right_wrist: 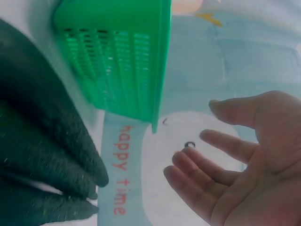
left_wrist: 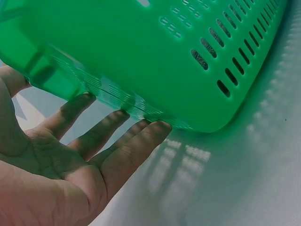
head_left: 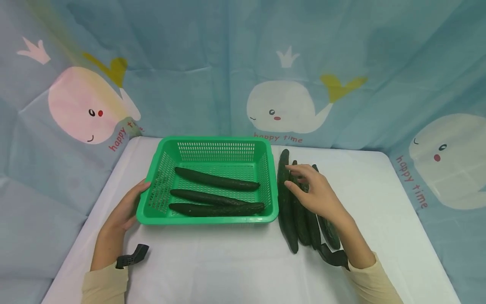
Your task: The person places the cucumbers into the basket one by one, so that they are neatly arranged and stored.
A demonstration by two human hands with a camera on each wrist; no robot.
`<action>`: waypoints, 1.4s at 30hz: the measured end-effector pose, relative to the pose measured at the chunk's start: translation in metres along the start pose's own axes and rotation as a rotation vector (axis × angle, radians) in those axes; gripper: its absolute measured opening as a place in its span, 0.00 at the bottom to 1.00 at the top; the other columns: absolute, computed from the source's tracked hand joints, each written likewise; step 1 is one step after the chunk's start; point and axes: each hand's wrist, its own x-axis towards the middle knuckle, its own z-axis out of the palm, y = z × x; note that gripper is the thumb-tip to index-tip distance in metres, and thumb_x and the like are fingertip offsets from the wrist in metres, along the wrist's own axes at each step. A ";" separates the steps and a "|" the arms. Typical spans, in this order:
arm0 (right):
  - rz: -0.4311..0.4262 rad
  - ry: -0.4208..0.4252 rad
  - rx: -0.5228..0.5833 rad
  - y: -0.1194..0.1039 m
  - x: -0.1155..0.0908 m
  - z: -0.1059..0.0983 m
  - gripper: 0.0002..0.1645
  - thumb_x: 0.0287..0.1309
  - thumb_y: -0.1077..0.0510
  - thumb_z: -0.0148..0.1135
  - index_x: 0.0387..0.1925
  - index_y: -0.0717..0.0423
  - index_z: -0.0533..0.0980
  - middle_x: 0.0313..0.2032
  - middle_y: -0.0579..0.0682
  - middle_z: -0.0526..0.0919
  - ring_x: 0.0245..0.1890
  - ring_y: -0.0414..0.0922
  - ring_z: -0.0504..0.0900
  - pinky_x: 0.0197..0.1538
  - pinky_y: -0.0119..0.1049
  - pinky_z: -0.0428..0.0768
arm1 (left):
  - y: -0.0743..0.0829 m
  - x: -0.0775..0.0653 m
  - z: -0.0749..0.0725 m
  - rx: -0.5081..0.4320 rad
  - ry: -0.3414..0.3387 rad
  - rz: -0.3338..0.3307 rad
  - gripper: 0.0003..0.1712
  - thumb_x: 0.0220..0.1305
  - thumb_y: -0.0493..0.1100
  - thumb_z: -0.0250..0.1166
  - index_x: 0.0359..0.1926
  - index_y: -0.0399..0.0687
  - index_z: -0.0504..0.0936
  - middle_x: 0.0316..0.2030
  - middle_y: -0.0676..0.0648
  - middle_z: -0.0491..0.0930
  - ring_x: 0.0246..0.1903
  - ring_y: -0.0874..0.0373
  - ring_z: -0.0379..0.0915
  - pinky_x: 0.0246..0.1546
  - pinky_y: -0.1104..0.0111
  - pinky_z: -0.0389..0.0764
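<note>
A green plastic basket (head_left: 206,220) with slotted walls stands on the table and holds three dark green cucumbers (head_left: 216,179). At its left side, my left hand (head_left: 123,209) touches the basket; in the left wrist view its extended fingertips (left_wrist: 160,127) rest against the basket wall. My right hand (head_left: 320,196) is over several cucumbers (head_left: 290,223) lying side by side just right of the basket, and it partly hides them. In the right wrist view that hand (right_wrist: 249,174) appears apart from the cucumbers (right_wrist: 42,141), fingers loosely bent, holding nothing.
A white cloth covers the table (head_left: 212,261). Behind and at both sides hangs a light blue curtain (head_left: 190,97) printed with whales. Each wrist wears a black camera mount, such as the left one (head_left: 133,256).
</note>
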 end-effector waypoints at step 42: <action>0.408 -0.090 -0.307 0.093 -0.047 -0.013 0.40 0.75 0.46 0.63 0.74 0.70 0.67 0.61 0.76 0.77 0.57 0.72 0.80 0.54 0.70 0.80 | -0.001 0.006 0.000 0.002 0.009 0.007 0.44 0.85 0.60 0.41 0.86 0.40 0.40 0.63 0.61 0.69 0.59 0.73 0.77 0.56 0.74 0.84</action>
